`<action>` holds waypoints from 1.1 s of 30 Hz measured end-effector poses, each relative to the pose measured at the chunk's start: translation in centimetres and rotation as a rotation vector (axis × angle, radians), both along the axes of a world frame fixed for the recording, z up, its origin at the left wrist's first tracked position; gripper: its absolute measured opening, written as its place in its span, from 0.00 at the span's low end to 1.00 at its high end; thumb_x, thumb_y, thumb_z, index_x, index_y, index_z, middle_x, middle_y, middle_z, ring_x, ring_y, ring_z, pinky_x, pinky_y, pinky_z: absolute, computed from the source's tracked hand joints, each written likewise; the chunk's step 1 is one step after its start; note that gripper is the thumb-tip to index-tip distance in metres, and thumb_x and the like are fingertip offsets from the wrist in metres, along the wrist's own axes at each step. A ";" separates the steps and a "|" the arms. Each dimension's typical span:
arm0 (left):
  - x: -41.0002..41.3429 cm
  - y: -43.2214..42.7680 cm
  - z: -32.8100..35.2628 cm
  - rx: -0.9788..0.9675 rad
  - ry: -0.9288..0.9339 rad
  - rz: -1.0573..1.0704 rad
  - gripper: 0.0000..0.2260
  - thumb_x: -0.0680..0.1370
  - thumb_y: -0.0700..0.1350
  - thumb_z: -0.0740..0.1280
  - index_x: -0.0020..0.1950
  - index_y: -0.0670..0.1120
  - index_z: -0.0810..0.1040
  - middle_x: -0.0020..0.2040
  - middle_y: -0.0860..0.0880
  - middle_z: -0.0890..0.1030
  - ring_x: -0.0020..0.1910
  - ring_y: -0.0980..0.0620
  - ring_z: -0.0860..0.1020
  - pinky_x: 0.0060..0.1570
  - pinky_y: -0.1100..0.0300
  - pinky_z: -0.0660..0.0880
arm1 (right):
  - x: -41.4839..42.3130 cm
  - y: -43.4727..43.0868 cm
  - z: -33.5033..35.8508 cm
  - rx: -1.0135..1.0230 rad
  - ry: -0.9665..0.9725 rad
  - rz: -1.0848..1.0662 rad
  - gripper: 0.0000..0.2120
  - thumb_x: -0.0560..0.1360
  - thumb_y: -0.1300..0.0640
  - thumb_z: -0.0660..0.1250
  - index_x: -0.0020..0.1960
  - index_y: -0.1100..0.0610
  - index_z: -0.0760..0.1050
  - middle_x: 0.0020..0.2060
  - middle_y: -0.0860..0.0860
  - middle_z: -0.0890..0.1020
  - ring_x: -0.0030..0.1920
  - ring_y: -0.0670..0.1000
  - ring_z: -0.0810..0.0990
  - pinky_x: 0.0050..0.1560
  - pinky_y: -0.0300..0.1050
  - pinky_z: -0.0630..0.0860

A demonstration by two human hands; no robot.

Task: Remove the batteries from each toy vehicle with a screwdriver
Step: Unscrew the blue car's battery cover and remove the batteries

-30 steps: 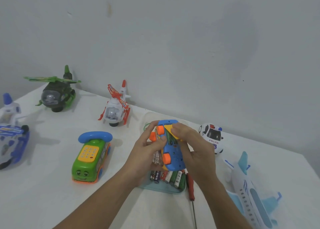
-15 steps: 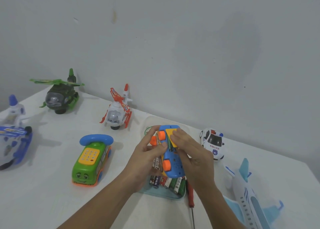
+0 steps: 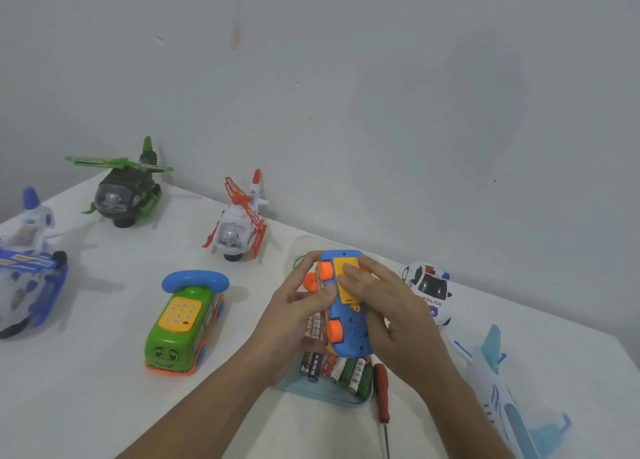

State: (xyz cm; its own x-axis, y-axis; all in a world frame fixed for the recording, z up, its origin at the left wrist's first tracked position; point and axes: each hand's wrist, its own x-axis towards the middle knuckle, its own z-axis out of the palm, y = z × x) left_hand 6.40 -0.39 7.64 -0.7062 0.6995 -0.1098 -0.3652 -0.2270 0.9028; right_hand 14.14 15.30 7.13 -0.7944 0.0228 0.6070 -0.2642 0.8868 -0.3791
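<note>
Toy vehicle (image 3: 349, 334), blue with orange wheels, held underside up in both hands above the middle of a white surface (image 3: 104, 406). The left hand (image 3: 298, 316) grasps the toy vehicle from its left side, thumb lying across the underside. The right hand (image 3: 391, 316) grasps it from the right, its fingers resting on a yellow battery cover (image 3: 348, 294) that sits over the underside.

Directly beneath the hands lies a pale teal tray (image 3: 318, 393) with a row of batteries (image 3: 341, 368) in it. A screwdriver (image 3: 382, 399) with a red handle lies on the surface just beside the tray's right rim, shaft pointing toward the near edge.

Other toys stand around:
- A green bus-shaped phone toy (image 3: 183, 323) with a blue handset is left of the hands.
- A white and red helicopter (image 3: 239, 223) and a dark green helicopter (image 3: 124, 188) stand along the far edge by the wall.
- A blue and white helicopter (image 3: 27, 268) sits at the left edge.
- A white police car (image 3: 429, 288) stands near the far edge, just right of the hands.
- A white and light blue airplane (image 3: 495, 386) is toward the near right corner.
</note>
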 end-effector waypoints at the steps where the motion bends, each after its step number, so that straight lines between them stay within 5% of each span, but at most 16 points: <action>1: 0.0 0.0 0.0 -0.002 0.006 0.002 0.15 0.79 0.44 0.67 0.54 0.67 0.80 0.47 0.42 0.84 0.47 0.43 0.85 0.43 0.38 0.82 | 0.1 0.1 0.0 -0.001 -0.011 0.008 0.23 0.74 0.63 0.55 0.67 0.50 0.71 0.66 0.37 0.71 0.72 0.40 0.65 0.71 0.34 0.63; 6: 0.0 -0.1 0.2 -0.001 -0.012 0.002 0.15 0.80 0.43 0.67 0.56 0.66 0.79 0.52 0.37 0.83 0.52 0.38 0.83 0.45 0.35 0.81 | 0.3 0.0 0.2 -0.015 -0.056 0.018 0.26 0.73 0.63 0.55 0.68 0.49 0.71 0.69 0.32 0.68 0.73 0.42 0.64 0.71 0.33 0.61; 11: 0.2 0.0 0.2 0.026 -0.025 -0.008 0.17 0.77 0.42 0.69 0.54 0.67 0.79 0.52 0.40 0.84 0.52 0.40 0.84 0.44 0.35 0.81 | 0.8 -0.6 0.1 -0.138 -0.189 0.015 0.26 0.75 0.56 0.51 0.71 0.39 0.64 0.71 0.30 0.64 0.77 0.44 0.53 0.74 0.33 0.54; 16: 0.3 0.1 0.0 0.016 -0.010 0.004 0.22 0.75 0.39 0.72 0.48 0.71 0.80 0.41 0.48 0.84 0.46 0.44 0.85 0.42 0.38 0.82 | 1.3 -0.6 -0.5 -0.242 -0.203 0.047 0.22 0.78 0.57 0.52 0.71 0.52 0.69 0.71 0.38 0.69 0.74 0.44 0.65 0.74 0.44 0.62; 24: 0.3 0.2 0.0 -0.007 0.012 -0.002 0.24 0.76 0.37 0.70 0.51 0.71 0.79 0.40 0.49 0.84 0.46 0.44 0.85 0.43 0.37 0.82 | 1.7 -0.6 -1.1 -0.238 -0.218 0.023 0.23 0.78 0.57 0.53 0.72 0.55 0.68 0.71 0.44 0.70 0.74 0.45 0.64 0.74 0.43 0.60; 27: 0.4 0.4 -0.2 -0.011 0.003 0.006 0.25 0.76 0.36 0.70 0.53 0.70 0.77 0.40 0.48 0.84 0.44 0.46 0.86 0.39 0.43 0.82 | 1.6 -0.7 -0.4 -0.405 -0.251 0.049 0.20 0.77 0.56 0.55 0.67 0.51 0.74 0.68 0.39 0.74 0.72 0.42 0.67 0.72 0.36 0.63; 30: 0.5 0.4 -0.4 -0.007 -0.009 0.008 0.25 0.77 0.35 0.69 0.51 0.70 0.76 0.39 0.50 0.83 0.41 0.49 0.86 0.34 0.50 0.81 | 1.7 -1.0 0.9 -0.707 -0.303 0.081 0.19 0.79 0.69 0.58 0.59 0.51 0.79 0.61 0.37 0.79 0.67 0.39 0.73 0.63 0.33 0.71; 33: 0.4 0.1 -0.4 -0.001 -0.012 -0.014 0.26 0.77 0.34 0.67 0.48 0.71 0.77 0.39 0.50 0.84 0.40 0.48 0.86 0.32 0.51 0.81 | 2.2 -0.8 1.9 -0.912 -0.308 0.072 0.20 0.78 0.74 0.57 0.57 0.57 0.81 0.57 0.44 0.83 0.62 0.44 0.78 0.58 0.36 0.76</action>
State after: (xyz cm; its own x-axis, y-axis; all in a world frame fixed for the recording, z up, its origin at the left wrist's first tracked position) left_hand 6.79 -0.32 7.23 -0.6952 0.7089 -0.1190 -0.3793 -0.2212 0.8984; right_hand 16.33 14.53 9.06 -0.9337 0.3276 0.1447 -0.0801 0.2026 -0.9760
